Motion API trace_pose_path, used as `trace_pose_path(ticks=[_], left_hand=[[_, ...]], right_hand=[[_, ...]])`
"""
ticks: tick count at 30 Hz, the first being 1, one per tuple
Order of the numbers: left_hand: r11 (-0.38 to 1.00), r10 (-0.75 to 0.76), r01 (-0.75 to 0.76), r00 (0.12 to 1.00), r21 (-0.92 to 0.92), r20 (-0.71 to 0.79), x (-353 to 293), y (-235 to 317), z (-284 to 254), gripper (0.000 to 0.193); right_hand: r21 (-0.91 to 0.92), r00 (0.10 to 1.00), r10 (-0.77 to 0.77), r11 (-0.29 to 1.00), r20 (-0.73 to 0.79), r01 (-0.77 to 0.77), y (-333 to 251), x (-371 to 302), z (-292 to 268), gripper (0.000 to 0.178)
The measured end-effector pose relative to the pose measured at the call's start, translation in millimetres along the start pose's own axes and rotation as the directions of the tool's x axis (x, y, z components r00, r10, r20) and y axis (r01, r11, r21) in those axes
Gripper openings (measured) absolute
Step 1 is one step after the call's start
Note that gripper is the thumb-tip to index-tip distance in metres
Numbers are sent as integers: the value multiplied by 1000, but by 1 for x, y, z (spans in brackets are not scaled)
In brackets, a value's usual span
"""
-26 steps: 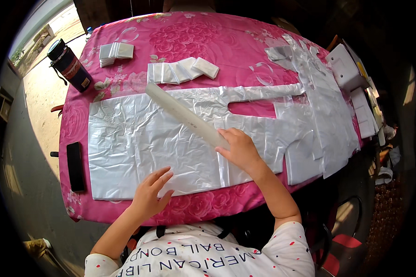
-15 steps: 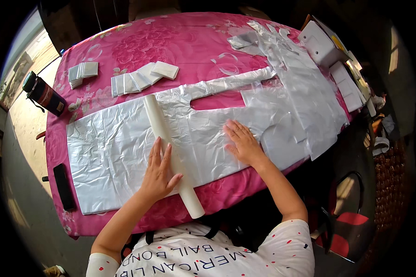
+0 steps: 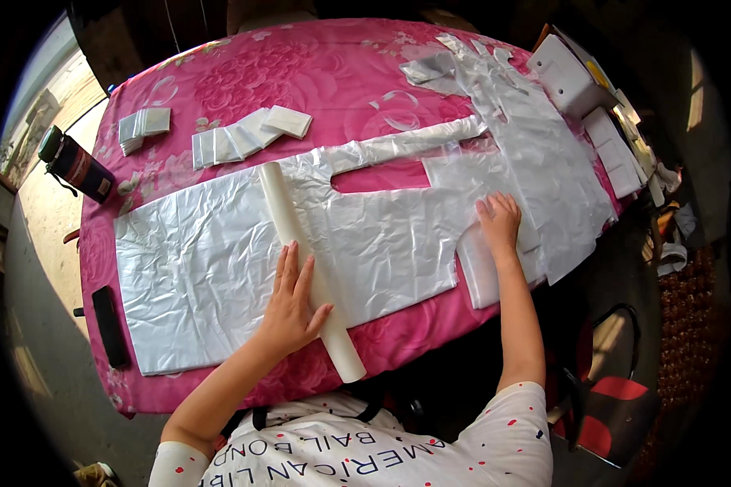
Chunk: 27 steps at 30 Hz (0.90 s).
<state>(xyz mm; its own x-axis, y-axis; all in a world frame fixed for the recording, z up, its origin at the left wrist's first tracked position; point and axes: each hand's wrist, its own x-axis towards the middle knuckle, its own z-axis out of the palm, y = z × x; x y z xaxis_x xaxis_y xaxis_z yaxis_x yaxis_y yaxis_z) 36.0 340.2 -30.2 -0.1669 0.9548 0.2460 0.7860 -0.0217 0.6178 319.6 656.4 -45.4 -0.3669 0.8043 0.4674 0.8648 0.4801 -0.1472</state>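
A crinkled, thin white plastic bag point(image 3: 195, 252) with a U-shaped cut-out at its right end lies spread flat on the table. Across it rests a long cream-white tube point(image 3: 343, 345), its near end jutting past the table's front edge. My left hand point(image 3: 294, 296) lies on the tube with fingers stretched out and thumb apart, not wrapped round it. To the right, my right hand point(image 3: 500, 219) touches a pile of translucent plastic bags point(image 3: 548, 195); its fingers are slightly bent and apart from the thumb, with nothing visibly held.
Small folded plastic packets point(image 3: 252, 134) and another little stack point(image 3: 144, 128) lie at the far left on the pink flowered tablecloth point(image 3: 317, 65). A dark bottle point(image 3: 77, 166) and a black case point(image 3: 110, 326) stand along the left edge. White boxes point(image 3: 568, 77) line the right edge.
My right hand has moved right, off the spread bag and onto the pile of translucent bags. The tube and my left hand have shifted only slightly to the right.
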Motion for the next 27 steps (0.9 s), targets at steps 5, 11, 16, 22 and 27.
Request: trace_pose_path(ticks=[5,11,16,22,27], left_hand=[[997,15,-17,999,70,29,6,7,5,71],[934,-28,-16,993,-356,-119,3,15,-7,63],[42,-499,462,778,-886,381,-2,4,-32,42],[238,-743,545,635,-804,211,-72,-87,-102,21],[441,-792,647,606,-622,69,-98,-118,-132,22]], right_hand=[[331,985,161,934,-69,-130,-33,6,-1,19],[736,988,-146,663,-53,138,-188,-43,-60,14],[838,781,-624,418,-15,350,-268,-116,-88,27],[641,837,-544,663,56,388,-252,-160,-114,40],[359,777,-206,933,595,-28,-244,-175,-118,57]])
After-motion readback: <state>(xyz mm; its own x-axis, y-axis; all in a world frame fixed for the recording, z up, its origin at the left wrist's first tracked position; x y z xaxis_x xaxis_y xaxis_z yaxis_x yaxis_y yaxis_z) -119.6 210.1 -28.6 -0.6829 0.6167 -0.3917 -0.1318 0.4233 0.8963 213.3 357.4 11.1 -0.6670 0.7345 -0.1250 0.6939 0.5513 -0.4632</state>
